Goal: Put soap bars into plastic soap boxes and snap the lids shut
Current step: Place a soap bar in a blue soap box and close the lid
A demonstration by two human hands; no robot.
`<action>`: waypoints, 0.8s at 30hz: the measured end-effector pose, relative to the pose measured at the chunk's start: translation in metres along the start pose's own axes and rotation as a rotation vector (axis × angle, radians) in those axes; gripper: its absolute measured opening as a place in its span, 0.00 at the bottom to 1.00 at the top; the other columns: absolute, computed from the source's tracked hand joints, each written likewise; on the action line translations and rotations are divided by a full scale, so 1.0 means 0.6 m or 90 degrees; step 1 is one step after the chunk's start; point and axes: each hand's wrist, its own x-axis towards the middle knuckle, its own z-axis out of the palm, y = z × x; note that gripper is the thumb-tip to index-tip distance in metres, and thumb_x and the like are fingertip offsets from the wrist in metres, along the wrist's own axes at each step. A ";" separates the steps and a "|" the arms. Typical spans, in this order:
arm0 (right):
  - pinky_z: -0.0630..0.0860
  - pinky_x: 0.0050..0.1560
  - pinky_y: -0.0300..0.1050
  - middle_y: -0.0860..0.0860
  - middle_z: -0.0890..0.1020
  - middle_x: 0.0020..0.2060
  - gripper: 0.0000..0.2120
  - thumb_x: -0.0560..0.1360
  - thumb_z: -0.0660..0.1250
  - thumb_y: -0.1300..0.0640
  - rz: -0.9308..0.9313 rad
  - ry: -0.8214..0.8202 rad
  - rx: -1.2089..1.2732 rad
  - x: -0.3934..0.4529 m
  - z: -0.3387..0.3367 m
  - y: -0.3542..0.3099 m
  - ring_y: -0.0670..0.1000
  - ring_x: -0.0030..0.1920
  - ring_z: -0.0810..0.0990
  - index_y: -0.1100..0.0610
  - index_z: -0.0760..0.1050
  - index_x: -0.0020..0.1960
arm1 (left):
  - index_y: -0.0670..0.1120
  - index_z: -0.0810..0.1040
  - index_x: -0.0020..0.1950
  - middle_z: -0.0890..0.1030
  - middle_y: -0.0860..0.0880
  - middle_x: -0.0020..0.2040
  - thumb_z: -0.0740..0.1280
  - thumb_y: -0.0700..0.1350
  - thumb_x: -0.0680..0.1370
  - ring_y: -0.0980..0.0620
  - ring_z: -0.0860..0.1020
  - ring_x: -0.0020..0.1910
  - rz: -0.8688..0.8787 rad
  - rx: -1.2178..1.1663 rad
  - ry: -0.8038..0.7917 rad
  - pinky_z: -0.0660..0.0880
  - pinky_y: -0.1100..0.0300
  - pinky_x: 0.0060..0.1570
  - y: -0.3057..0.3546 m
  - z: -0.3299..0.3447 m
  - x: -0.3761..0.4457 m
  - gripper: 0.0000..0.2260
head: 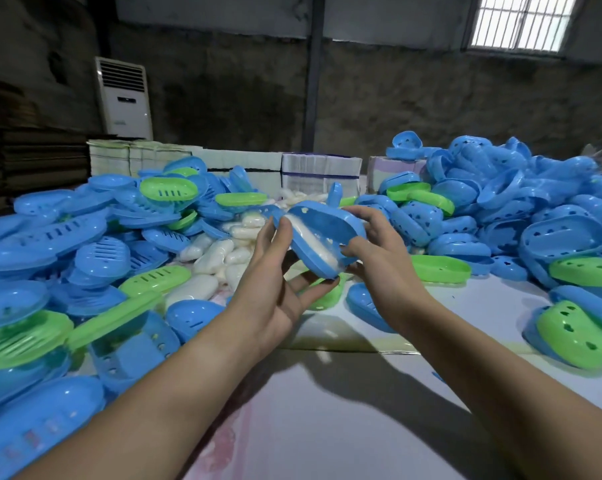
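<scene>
Held above the bench's middle, the blue oval plastic soap box (pixel 322 240) gapes slightly — a white soap bar (pixel 315 244) shows inside. The left hand (pixel 275 289) cradles its left end and the right hand (pixel 379 258) grips its right end, likely to squeeze the lid shut.

Blue soap box (pixel 322 237) is looking like glossy smooth moulded plastic, soap bar (pixel 313 245) inside showing waxy matt white, table (pixel 344 393) covering looking smooth matt.

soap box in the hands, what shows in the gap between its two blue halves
In the head view, a white soap bar fills the gap between the halves of the blue soap box, gripped by the left hand and right hand.
</scene>
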 end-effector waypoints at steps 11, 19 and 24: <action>0.74 0.42 0.33 0.46 0.79 0.52 0.15 0.66 0.68 0.57 -0.092 -0.041 -0.032 -0.008 0.001 0.008 0.39 0.44 0.79 0.49 0.72 0.52 | 0.57 0.74 0.68 0.87 0.48 0.51 0.69 0.53 0.77 0.40 0.86 0.51 0.057 -0.047 0.035 0.84 0.44 0.50 0.005 -0.008 0.005 0.19; 0.75 0.39 0.35 0.48 0.81 0.50 0.13 0.67 0.74 0.52 -0.088 -0.084 -0.022 -0.009 0.006 0.005 0.50 0.44 0.82 0.48 0.75 0.49 | 0.60 0.68 0.75 0.84 0.47 0.62 0.71 0.53 0.72 0.40 0.83 0.60 0.075 0.020 0.001 0.84 0.48 0.50 0.010 -0.004 -0.003 0.32; 0.77 0.43 0.37 0.44 0.80 0.57 0.21 0.67 0.73 0.57 -0.110 -0.122 0.007 -0.008 0.000 0.001 0.47 0.45 0.83 0.41 0.78 0.57 | 0.64 0.71 0.71 0.85 0.47 0.61 0.72 0.51 0.72 0.43 0.84 0.59 0.111 0.079 -0.023 0.83 0.48 0.54 0.012 -0.006 -0.005 0.27</action>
